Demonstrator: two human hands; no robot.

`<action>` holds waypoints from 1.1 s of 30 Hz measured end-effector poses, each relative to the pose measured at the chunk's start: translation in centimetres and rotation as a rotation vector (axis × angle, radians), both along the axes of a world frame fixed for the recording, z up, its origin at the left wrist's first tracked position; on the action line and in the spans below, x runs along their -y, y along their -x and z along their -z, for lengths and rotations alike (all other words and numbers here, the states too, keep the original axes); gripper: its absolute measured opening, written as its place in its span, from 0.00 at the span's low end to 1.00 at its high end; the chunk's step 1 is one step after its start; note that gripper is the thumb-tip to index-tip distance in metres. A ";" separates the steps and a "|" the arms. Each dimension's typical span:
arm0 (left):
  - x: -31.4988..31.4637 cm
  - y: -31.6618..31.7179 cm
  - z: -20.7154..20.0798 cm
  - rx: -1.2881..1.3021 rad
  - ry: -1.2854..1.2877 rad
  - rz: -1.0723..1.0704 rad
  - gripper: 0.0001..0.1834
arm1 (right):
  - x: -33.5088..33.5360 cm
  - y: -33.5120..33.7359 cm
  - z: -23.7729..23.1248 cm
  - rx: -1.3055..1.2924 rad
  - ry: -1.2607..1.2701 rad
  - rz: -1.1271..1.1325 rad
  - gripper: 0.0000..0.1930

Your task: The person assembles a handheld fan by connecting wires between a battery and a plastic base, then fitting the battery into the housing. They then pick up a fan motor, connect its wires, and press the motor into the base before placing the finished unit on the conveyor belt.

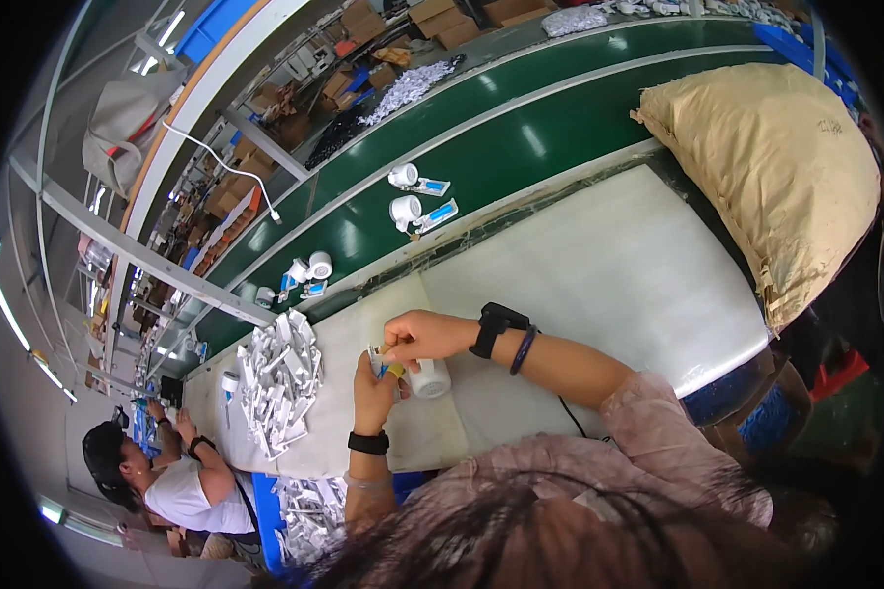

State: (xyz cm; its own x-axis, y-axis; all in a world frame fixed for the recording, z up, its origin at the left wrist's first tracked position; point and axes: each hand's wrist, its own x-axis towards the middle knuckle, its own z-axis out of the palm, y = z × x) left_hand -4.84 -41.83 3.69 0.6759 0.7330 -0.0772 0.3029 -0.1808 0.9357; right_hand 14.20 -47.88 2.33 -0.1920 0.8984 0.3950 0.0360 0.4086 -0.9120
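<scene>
My left hand [371, 391] and my right hand [424, 336] meet over the white worktop [540, 265]. Closed fingers of the left grip a small white-and-blue packet [380, 370]. The right thumb and fingers are pinched together at its upper end; what exactly lies between them is hidden. A bit of yellow shows beside the packet, too small to name. Just right of the left hand, partly under the right wrist, stands a white round plastic piece [430, 381] like a small jar.
Left of my hands lies a heap of white pieces [280, 383]; a blue bin [267, 520] below holds more. Beyond, a green conveyor [501, 128] carries white round pieces with packets [408, 208]. A big tan sack [766, 167] stands right. Another person [196, 491] works at far left.
</scene>
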 end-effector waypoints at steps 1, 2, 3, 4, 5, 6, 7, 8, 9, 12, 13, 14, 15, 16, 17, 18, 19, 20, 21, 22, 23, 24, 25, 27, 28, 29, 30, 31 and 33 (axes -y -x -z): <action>0.2 -0.2 -0.1 -0.007 -0.012 -0.053 0.13 | -0.2 0.0 -0.1 -0.023 0.019 -0.034 0.13; 0.3 -0.1 0.0 -0.008 -0.013 -0.063 0.13 | -0.2 0.0 -0.1 -0.044 0.039 -0.067 0.14; 0.3 -0.1 0.1 0.029 -0.016 -0.081 0.13 | -0.1 -0.2 0.0 -0.059 0.085 -0.098 0.11; 0.1 -0.1 0.2 0.069 -0.022 -0.102 0.13 | -0.1 -0.4 -0.1 -0.056 0.081 -0.108 0.11; -0.1 -0.2 0.3 0.111 -0.025 -0.105 0.14 | -0.1 -0.6 -0.3 -0.084 0.115 -0.119 0.13; -0.3 -0.3 0.4 0.114 -0.028 -0.112 0.14 | -0.2 -1.0 -0.4 -0.112 0.149 -0.127 0.15; -0.4 -0.5 0.4 0.145 -0.013 -0.125 0.14 | -0.1 -1.2 -0.6 -0.184 0.205 -0.156 0.15; -0.7 -0.7 0.5 0.175 0.004 -0.136 0.15 | 0.0 -1.5 -0.8 -0.181 0.208 -0.162 0.15; -1.1 -1.3 0.6 0.177 0.007 -0.142 0.15 | 0.1 -2.0 -0.9 -0.127 0.172 -0.149 0.14; -2.1 -2.9 0.9 0.228 0.085 -0.140 0.15 | 0.2 -2.9 -0.9 -0.030 0.144 -0.145 0.11; -2.1 -3.8 1.2 0.272 0.086 -0.130 0.16 | 0.4 -3.2 -1.1 0.087 0.135 -0.060 0.10; -2.4 -4.7 1.4 0.315 0.085 -0.114 0.16 | 0.5 -3.5 -1.2 0.203 0.121 0.029 0.09; -2.7 -5.2 1.7 0.313 0.089 -0.126 0.16 | 0.6 -3.8 -0.8 0.358 -0.020 0.183 0.09; -3.1 -5.8 2.2 0.309 0.132 -0.049 0.17 | 0.6 -4.1 -0.4 0.515 -0.161 0.341 0.09; -3.6 -6.2 2.6 0.305 0.176 0.019 0.17 | 0.9 -3.9 -1.0 0.608 -0.030 0.445 0.08; -4.1 -6.4 3.0 0.309 0.189 0.001 0.17 | 0.8 -3.8 -1.2 0.613 -0.021 0.424 0.08; -4.2 -6.7 3.0 0.294 0.244 0.068 0.17 | 0.8 -3.9 -1.1 0.755 0.058 0.534 0.08; -4.1 -7.0 2.7 0.279 0.302 0.131 0.18 | 0.8 -3.8 -0.9 0.901 0.139 0.638 0.08; -4.0 -7.0 2.3 0.283 0.344 0.148 0.18 | 0.8 -3.6 -0.9 0.914 0.157 0.613 0.08; -4.1 -7.1 1.6 0.300 0.367 0.128 0.18 | 0.7 -3.5 -1.1 0.923 0.155 0.637 0.07; -3.8 -6.7 0.8 0.278 0.467 0.163 0.18 | 0.8 -3.0 -1.2 0.930 0.161 0.658 0.07; -3.7 -6.3 0.5 0.259 0.568 0.199 0.18 | 0.9 -2.5 -1.2 0.949 0.181 0.625 0.07; -3.6 -6.0 0.4 0.297 0.577 0.219 0.17 | 0.8 -2.2 -1.5 0.922 0.147 0.725 0.07; -4.9 -6.0 0.5 0.315 0.667 0.193 0.17 | 0.1 -1.9 -1.0 0.864 0.001 0.898 0.06; -5.6 -5.9 0.7 0.315 0.730 0.171 0.18 | -0.4 -1.7 -0.7 0.889 0.003 0.872 0.06; -6.0 -5.5 0.8 0.341 0.746 0.154 0.18 | -0.7 -1.4 -0.4 0.800 -0.075 0.895 0.07; -6.4 -5.2 1.0 0.376 0.759 0.145 0.20 | -1.1 -1.3 -0.2 0.705 -0.150 0.915 0.08; -6.5 -5.1 1.3 0.405 0.782 0.151 0.21 | -1.1 -1.4 -0.1 0.730 -0.133 0.900 0.08; -6.6 -5.2 1.1 0.410 0.793 0.194 0.21 | -0.9 -1.3 0.0 0.702 -0.170 0.907 0.08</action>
State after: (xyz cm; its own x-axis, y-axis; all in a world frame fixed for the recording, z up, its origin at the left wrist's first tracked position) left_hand 0.32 -35.23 2.61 0.8673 0.4382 -0.2363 -0.0493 0.5479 0.8351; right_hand 15.45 -47.01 2.30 0.2709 0.7635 0.5862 0.8550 0.0889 -0.5109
